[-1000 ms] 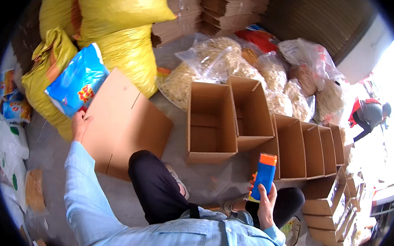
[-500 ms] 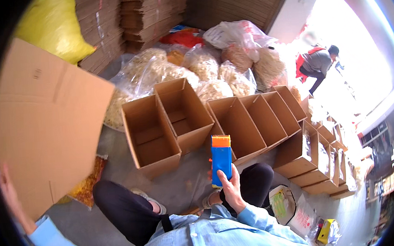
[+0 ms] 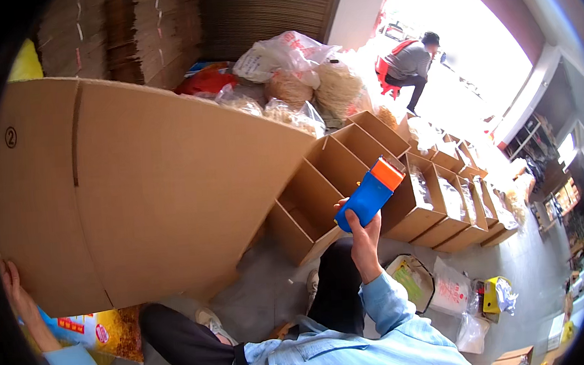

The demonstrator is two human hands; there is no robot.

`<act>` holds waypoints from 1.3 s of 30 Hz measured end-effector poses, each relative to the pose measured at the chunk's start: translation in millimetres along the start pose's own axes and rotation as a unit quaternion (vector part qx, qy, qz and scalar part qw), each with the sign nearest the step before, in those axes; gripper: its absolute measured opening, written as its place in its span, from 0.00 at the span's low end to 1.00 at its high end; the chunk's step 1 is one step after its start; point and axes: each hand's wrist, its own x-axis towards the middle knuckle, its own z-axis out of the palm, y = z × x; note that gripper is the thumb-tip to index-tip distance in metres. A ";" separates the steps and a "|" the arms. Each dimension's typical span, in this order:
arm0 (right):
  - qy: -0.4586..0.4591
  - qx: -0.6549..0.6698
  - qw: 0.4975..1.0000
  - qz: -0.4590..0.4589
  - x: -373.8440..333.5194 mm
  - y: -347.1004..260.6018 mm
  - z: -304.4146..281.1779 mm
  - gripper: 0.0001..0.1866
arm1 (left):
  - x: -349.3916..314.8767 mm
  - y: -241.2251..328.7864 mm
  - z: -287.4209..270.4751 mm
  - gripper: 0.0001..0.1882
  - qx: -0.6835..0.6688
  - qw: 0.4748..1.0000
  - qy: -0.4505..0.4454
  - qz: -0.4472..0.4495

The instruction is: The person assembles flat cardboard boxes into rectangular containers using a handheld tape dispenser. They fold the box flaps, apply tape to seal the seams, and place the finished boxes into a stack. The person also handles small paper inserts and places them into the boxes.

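Note:
A large flattened cardboard carton point(image 3: 165, 183) stands tilted across the left side and covers some of the boxes and bags behind it. At its lower left edge, my left hand point(image 3: 22, 303) grips the board; part of that hand lies in the dark rim. My right hand point(image 3: 365, 235) is closed around a blue tape dispenser point(image 3: 366, 198) with an orange end. The dispenser is raised over my knee, its orange end pointing up and right, just in front of a row of open cardboard boxes point(image 3: 334, 160).
Filled boxes point(image 3: 433, 200) continue to the right. Clear bags of pale contents point(image 3: 336, 86) lie behind, near stacked flat cartons point(image 3: 166, 36). A yellow printed bag point(image 3: 117, 334) lies by my left leg. A person point(image 3: 412, 65) sits on a red stool by the bright doorway.
The flattened carton has swung rightward over the nearest open boxes. My right hand has moved right and up, tipping the dispenser to the right. My view has turned right.

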 end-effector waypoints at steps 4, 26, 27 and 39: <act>0.028 0.006 0.999 0.014 10.9 6.2 -9.2 0.23 | 17.0 -12.5 82.6 0.26 -0.176 0.978 -0.100 -0.056; -0.023 0.196 0.947 0.255 -141.4 -30.0 -66.9 0.34 | 29.1 41.6 369.9 0.21 -0.377 0.815 -0.439 -0.032; -0.073 0.189 0.950 0.240 -149.9 -43.1 -73.4 0.39 | 24.5 51.4 367.5 0.21 -0.379 0.812 -0.444 -0.027; -0.240 -0.135 0.952 0.137 -207.5 -123.7 -112.6 0.40 | -64.2 206.8 393.4 0.26 -0.391 0.731 -0.556 0.066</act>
